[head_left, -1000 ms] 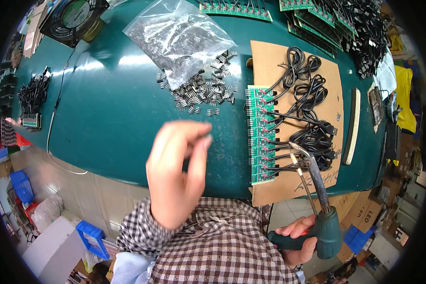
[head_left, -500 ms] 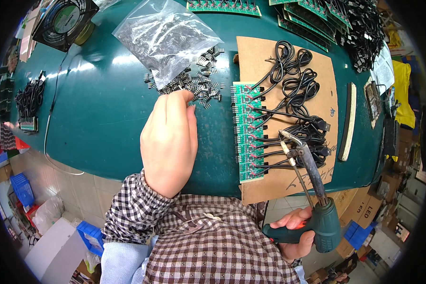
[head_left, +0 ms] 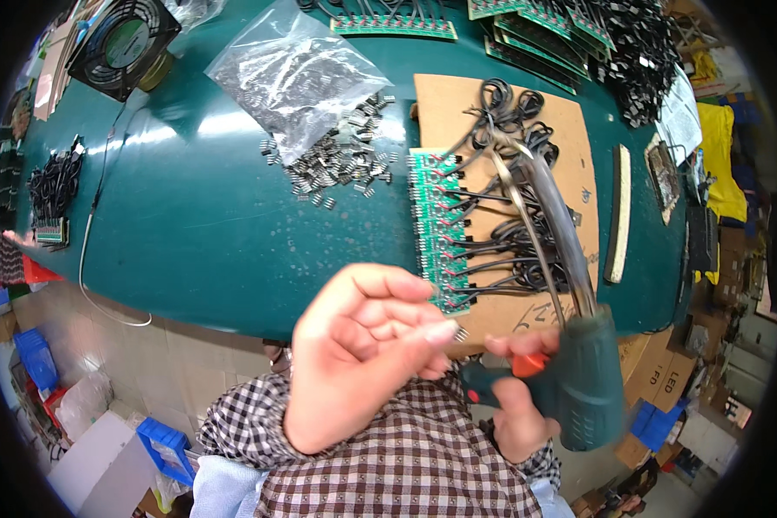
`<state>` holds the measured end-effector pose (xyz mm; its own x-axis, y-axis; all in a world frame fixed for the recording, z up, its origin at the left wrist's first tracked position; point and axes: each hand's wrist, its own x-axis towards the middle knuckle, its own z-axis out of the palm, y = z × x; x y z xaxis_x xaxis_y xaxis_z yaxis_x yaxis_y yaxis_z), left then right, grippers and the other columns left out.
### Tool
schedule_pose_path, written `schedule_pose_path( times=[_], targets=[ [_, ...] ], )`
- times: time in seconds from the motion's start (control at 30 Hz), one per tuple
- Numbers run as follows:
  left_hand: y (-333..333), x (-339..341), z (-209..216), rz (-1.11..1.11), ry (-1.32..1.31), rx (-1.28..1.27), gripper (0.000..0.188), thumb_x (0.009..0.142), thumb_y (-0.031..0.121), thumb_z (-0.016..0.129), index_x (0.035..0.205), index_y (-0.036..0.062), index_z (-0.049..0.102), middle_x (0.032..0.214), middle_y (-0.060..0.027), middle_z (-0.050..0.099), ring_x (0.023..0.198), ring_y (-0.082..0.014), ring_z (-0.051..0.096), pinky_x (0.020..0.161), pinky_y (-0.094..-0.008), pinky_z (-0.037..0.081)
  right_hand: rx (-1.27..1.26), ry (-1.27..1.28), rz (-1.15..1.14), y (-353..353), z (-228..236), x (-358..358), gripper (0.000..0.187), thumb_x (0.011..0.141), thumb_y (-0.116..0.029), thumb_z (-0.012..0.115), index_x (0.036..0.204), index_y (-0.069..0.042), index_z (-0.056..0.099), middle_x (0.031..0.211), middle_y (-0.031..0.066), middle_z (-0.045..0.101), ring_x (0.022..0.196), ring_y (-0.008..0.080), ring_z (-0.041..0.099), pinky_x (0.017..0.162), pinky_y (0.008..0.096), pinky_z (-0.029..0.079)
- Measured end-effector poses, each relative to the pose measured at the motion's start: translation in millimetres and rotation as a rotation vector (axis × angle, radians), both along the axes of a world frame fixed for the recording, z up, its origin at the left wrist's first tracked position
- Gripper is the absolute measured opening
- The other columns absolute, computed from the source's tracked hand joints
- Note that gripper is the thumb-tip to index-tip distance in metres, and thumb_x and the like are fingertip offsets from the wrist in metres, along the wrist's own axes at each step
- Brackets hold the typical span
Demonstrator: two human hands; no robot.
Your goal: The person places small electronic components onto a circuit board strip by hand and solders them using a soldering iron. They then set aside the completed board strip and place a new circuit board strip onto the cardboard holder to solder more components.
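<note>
My left hand (head_left: 363, 350) is turned palm up near the table's front edge. Its thumb and fingertips pinch a small multi-pin connector (head_left: 461, 334) with metal pins. My right hand (head_left: 520, 419) grips the handle of a dark green soldering gun (head_left: 591, 380) with an orange-red trigger. The gun's metal barrel points away from me, its tip over the black cables. Under it lies a panel of green circuit boards (head_left: 440, 229) with black cables (head_left: 522, 250) attached, on a cardboard sheet (head_left: 440, 108). Left of the panel, loose connectors (head_left: 341, 168) spill from a clear plastic bag (head_left: 276, 69).
A black fan (head_left: 123, 47) stands at the far left, a cable bundle (head_left: 56, 186) below it. More board panels (head_left: 535, 56) and a heap of black cables (head_left: 639, 73) lie at the far right. A pale strip (head_left: 618, 211) rests right of the cardboard.
My left hand has come back from the connector pile toward me and turned palm up, with a connector pinched in it. The soldering gun has risen, its tip now farther up the cables.
</note>
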<state>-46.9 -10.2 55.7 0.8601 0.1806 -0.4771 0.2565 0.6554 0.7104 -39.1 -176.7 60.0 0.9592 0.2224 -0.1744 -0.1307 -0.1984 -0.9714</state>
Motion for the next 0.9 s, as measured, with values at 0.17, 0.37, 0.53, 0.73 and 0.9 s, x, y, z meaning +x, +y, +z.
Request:
schedule_pose_path(
  times=[0.17, 0.37, 0.53, 0.73, 0.9],
  targets=[
    [-22, -10, -9, -0.076, -0.119, -0.025, 0.022, 0.077, -0.008, 0.055, 0.096, -0.0025, 0.044, 0.081, -0.0135, 0.059, 0.067, -0.0137, 0.060, 0.059, -0.0228, 0.051, 0.027, -0.043, -0.045, 7, -3, 3, 0.030, 0.069, 0.010, 0.062, 0.094, -0.002, 0.050, 0.087, 0.0078, 0.057, 0.079, 0.0127, 0.056, 0.070, 0.0232, 0.045],
    [-14, -15, -12, -0.274, -0.146, 0.109, 0.017, 0.078, -0.009, 0.054, 0.095, -0.0071, 0.052, 0.084, -0.0124, 0.059, 0.074, -0.0170, 0.062, 0.066, -0.0240, 0.052, 0.178, 0.000, -0.135, 7, -4, -2, 0.027, 0.069, 0.011, 0.059, 0.091, -0.002, 0.050, 0.083, 0.0084, 0.057, 0.076, 0.0132, 0.056, 0.066, 0.0237, 0.045],
    [-4, -21, -8, -0.509, -0.291, 0.546, 0.011, 0.078, -0.006, 0.055, 0.088, -0.0078, 0.056, 0.080, -0.0134, 0.059, 0.071, -0.0158, 0.063, 0.061, -0.0218, 0.052, 0.036, -0.036, 0.004, 4, -5, -5, 0.028, 0.069, 0.011, 0.060, 0.092, -0.001, 0.049, 0.081, 0.0094, 0.057, 0.074, 0.0151, 0.058, 0.066, 0.0238, 0.046],
    [-2, -21, -28, -0.261, -0.034, 0.507, 0.009, 0.083, 0.003, 0.053, 0.087, -0.0050, 0.054, 0.079, -0.0101, 0.060, 0.069, -0.0133, 0.061, 0.062, -0.0219, 0.051, 0.210, 0.002, -0.140, -8, -11, -23, 0.036, 0.076, -0.014, 0.059, 0.105, 0.001, 0.041, 0.091, 0.0120, 0.049, 0.079, 0.0226, 0.056, 0.068, 0.0336, 0.049],
    [-6, -14, -42, -0.161, 0.057, 0.397, 0.011, 0.083, 0.006, 0.055, 0.085, -0.0053, 0.054, 0.077, -0.0079, 0.059, 0.067, -0.0099, 0.059, 0.059, -0.0198, 0.049, 0.087, 0.048, -0.186, -24, -10, -48, 0.056, 0.082, -0.039, 0.051, 0.111, 0.006, 0.036, 0.096, 0.0178, 0.047, 0.086, 0.0279, 0.056, 0.065, 0.0371, 0.055]
  ],
)
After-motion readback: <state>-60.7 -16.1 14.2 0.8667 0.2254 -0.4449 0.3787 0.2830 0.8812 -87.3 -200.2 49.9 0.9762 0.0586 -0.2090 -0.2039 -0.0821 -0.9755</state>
